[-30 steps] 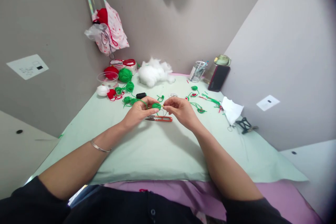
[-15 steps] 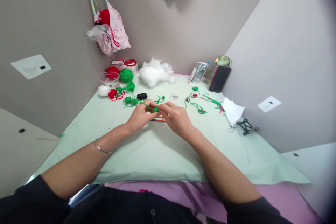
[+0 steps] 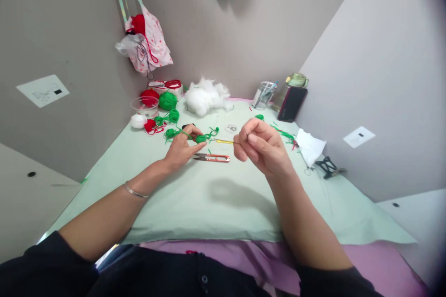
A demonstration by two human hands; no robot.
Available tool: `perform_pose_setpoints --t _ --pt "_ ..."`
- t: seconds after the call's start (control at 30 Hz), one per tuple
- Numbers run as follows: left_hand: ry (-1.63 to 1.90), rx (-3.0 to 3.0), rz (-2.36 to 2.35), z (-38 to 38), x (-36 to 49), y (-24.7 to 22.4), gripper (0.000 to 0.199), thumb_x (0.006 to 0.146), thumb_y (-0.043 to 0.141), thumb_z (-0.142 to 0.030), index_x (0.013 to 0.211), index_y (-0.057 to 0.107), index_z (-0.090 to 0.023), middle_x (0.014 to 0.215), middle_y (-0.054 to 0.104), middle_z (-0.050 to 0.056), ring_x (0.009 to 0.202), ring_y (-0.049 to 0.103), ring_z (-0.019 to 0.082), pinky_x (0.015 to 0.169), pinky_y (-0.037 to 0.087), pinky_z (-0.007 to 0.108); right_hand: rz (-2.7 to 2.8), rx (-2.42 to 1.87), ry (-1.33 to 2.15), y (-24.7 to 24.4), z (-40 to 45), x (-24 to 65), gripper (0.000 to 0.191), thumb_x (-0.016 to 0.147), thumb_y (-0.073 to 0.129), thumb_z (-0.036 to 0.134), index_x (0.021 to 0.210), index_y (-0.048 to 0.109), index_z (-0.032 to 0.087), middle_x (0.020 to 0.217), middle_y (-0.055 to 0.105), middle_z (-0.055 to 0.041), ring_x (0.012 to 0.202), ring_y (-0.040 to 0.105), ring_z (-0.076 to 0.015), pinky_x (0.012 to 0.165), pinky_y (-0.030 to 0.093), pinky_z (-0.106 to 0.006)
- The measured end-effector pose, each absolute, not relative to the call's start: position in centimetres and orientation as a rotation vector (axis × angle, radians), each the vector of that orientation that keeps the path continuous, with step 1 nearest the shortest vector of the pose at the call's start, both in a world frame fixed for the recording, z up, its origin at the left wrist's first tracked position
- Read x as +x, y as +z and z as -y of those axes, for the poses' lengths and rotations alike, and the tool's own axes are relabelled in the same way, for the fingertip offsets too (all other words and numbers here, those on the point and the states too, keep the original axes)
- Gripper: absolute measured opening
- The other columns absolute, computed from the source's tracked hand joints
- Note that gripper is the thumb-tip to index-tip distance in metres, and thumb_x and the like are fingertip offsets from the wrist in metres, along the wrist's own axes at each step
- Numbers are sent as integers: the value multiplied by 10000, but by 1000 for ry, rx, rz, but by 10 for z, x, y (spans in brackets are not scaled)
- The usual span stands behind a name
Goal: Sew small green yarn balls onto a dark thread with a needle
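Observation:
My left hand point(image 3: 183, 147) pinches a small green crocheted piece point(image 3: 201, 139) between thumb and fingers, above the middle of the table. To its right, raised higher, my right hand point(image 3: 265, 146) is closed, thumb against index finger, on something thin and dark that is too small to name. Between the two hands shows a slim yellow-handled tool point(image 3: 223, 141), like a crochet hook; I cannot tell whether it touches the right fingers. Just below, orange thread snips point(image 3: 212, 158) lie on the cloth. Green yarn point(image 3: 170, 133) trails behind my left hand.
White stuffing point(image 3: 207, 97) sits at the back, left of a clear cup point(image 3: 265, 96) of pens and a leaning phone point(image 3: 292, 104). Yarn balls point(image 3: 167, 100) and a clear tub point(image 3: 144, 106) stand back left. A white cloth point(image 3: 311, 147) and black clip-like object point(image 3: 327, 167) lie right.
My right hand has moved away from the green piece, to the right and up. My left hand shifted slightly left with the piece. The snips and yellow-handled tool now show.

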State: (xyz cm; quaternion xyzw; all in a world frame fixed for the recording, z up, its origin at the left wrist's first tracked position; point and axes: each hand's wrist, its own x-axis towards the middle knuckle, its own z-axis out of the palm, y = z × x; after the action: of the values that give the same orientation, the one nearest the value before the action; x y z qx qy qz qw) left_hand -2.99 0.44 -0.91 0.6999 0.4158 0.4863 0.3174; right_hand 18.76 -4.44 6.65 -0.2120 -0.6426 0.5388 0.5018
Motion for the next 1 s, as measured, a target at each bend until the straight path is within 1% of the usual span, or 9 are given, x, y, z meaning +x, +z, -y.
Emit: perform_pose_setpoints --t 0.1,0.2,0.3,0.37,0.47,0.53,0.63,0.8,1.0 --pt "1307 1820 -1068 -3 -31 -8 248 782 718 -302 979 607 -201 968 629 32 850 573 162 819 440 303 1573 -487 1401 70 45 191 263 868 677 426 845 529 210 483 351 102 413 386 -86 503 431 -275" --pt "1313 1665 -977 -4 -31 -6 354 766 749 -335 1069 610 -216 995 640 32 750 576 138 729 456 287 1549 -520 1429 69 45 189 219 882 659 386 885 544 200 514 381 87 456 439 -100 509 418 -271" --pt "1233 1581 -923 -6 -33 -3 394 773 754 -353 1119 641 -201 883 649 22 709 593 138 732 464 294 1512 -524 1418 67 42 189 169 890 643 335 905 546 198 547 404 70 514 498 -118 509 403 -262" --pt "1173 1554 -888 -6 -33 -1 423 766 766 -338 1143 646 -189 876 660 28 785 629 159 782 472 300 1484 -525 1381 67 39 191 155 888 638 325 911 547 202 551 408 68 518 497 -121 506 398 -262" --pt "1078 1484 -785 -6 -33 0 569 747 778 -305 1274 589 -200 992 679 56 982 663 221 844 488 317 1463 -568 1312 66 37 193 180 876 651 353 909 555 204 529 392 74 499 468 -119 525 413 -274" --pt "1045 1480 -801 -4 -32 0 574 766 754 -313 1300 581 -194 948 682 56 1006 670 243 833 494 321 1464 -586 1274 65 36 193 191 872 660 364 903 565 202 517 384 78 489 456 -114 546 430 -282" --pt "1058 1567 -952 -1 -31 -1 494 779 728 -336 1239 631 -184 849 669 39 900 665 225 772 494 312 1485 -559 1257 65 38 191 170 877 664 346 899 581 199 511 409 77 478 459 -110 552 444 -285" --pt "1130 1738 -1035 1 -30 0 412 761 728 -322 1151 653 -210 1004 657 53 921 629 203 804 498 308 1562 -473 1319 65 48 186 142 895 664 317 906 593 194 539 504 58 486 521 -115 554 479 -292" --pt "1220 1744 -1057 -4 -32 -3 317 751 736 -341 1022 647 -203 980 652 40 858 604 181 761 478 294 1863 -541 1395 67 63 180 163 942 603 337 972 592 177 671 675 -14 648 651 -147 658 511 -300"
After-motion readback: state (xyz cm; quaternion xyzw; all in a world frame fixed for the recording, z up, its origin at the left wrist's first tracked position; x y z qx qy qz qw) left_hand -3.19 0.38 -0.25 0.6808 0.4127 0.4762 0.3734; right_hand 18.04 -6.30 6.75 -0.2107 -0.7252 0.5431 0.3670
